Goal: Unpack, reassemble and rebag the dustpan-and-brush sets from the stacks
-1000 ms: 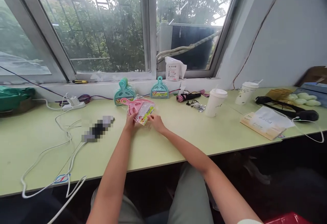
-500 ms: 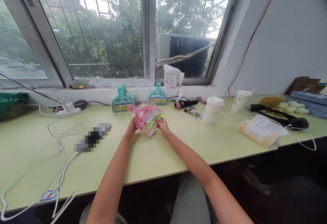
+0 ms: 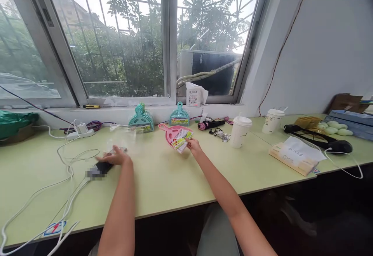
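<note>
Beneath a barred window (image 3: 125, 57), a pale green worktop (image 3: 166, 186) carries the articles under inspection. From where I stand, the item being handled is a pink dustpan (image 3: 169, 134) with its white-bristled brush (image 3: 181, 144) nested in it. It is tilted at the middle of the worktop, handle towards the teal dustpan stack (image 3: 142, 119); whether its underside touches the surface cannot be established. A single teal dustpan (image 3: 179, 116) stands upright behind it.

Right hand (image 3: 194, 147): fingers closed in a narrow pinch on the near right edge of the pink set. Left hand (image 3: 117, 157): fingers spread wide, over a dark device (image 3: 100, 167); contact cannot be confirmed. Clear film (image 3: 125, 135) shows just beyond that hand; whether the fingers hold any of it, I cannot tell.

Step in hand, in my judgement: parting the pink set from its clear wrapping. The next move calls for the left hand to be free of film and the right to keep its grip, since the brush could slide out of the tilted pan.

Change noted against half a second earlier: both hands were then on the pink set; now only the right is, the left having crossed to the device.
</note>
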Available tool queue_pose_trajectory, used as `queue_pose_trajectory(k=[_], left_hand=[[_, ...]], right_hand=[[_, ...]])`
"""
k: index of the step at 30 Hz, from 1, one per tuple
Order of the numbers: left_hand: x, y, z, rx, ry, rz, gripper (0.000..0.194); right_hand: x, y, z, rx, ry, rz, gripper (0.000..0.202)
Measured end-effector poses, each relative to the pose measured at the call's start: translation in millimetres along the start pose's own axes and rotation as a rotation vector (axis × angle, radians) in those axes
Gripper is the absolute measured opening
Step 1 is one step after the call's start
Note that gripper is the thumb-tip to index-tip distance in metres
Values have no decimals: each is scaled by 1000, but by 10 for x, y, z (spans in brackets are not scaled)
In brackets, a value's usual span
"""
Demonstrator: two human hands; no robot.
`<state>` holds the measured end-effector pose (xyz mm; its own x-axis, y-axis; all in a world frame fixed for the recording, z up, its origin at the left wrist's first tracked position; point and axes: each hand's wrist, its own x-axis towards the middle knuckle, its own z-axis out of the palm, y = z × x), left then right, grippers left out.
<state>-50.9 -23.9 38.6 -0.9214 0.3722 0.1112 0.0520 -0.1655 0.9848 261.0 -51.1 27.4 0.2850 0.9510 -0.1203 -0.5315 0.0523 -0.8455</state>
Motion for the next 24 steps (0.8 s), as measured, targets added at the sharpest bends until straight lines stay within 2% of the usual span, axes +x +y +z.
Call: queue_pose_trajectory(k=[2,4,7,9,11,12,13,14,16,17,18,19,21,22,24], left_hand=[[29,95,-195,147,240,219,85],[-1,210,-374,207,357,350,89],[-67,360,-503,247,365,453,84],[-133,395,-452,246,273,539,71],[-275,362,-300,178,52,619,56],[-382,320,-199,110,-154,639,54],[-510,264,-93,20,-410,610,55],[-647,197,12,-60,-679,517,57],[-897,43,193,-119,-1147,202,61],[-986,-36,261,-117,-1312,58,64],[-1041,-108,312,-122,-1355,-45,66],[-1059,-171,346,-129,-1314,-99,65],[-1010,-257,375,-163,-1134,-117,59],[-959,-280,374,-179,-1036,-108,55],[-850,-293,355,-194,-900,-107,48]], right_hand=[[49,17,-53,22,52,15,15],[76,52,-77,22,66,31,15],[71,110,-66,10,27,46,15],[44,148,-32,3,-3,50,14],[7,191,19,3,-37,39,14],[-14,215,49,5,-61,28,14],[-34,239,81,8,-88,13,15],[-51,260,110,11,-114,-6,16],[-68,284,149,-3,-155,-57,18],[-66,279,150,-41,-183,-65,18],[-57,261,135,-108,-217,-55,18],[-39,229,102,-200,-248,-25,17],[15,130,-17,-382,-248,54,16],[48,70,-97,-423,-187,66,17],[115,-54,-273,-344,45,-7,19]])
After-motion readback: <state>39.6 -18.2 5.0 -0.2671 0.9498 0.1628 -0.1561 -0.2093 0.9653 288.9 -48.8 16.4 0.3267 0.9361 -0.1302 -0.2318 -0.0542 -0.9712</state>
